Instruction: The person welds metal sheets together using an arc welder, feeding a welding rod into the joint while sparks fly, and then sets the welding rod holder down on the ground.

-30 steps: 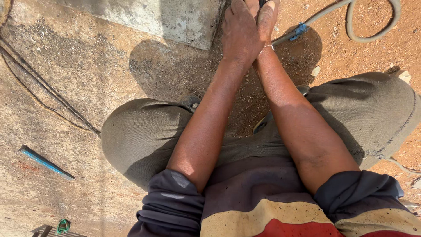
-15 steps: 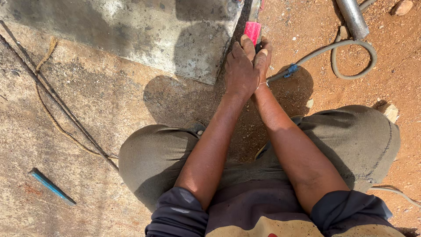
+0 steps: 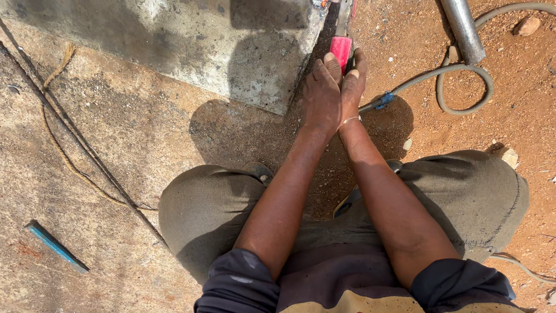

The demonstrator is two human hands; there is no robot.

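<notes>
Left hand (image 3: 322, 95) and right hand (image 3: 352, 87) clasp the red tool (image 3: 341, 49) together, top centre. Its long axis runs near vertical, pointing to the frame's top edge beside the slab (image 3: 191, 40).

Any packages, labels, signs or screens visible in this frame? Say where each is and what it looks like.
None in view: no package, label, sign or screen.
Both hands, left hand and right hand, close round a red tool handle beside a grey concrete slab.
A grey hose loops on red soil.
</notes>
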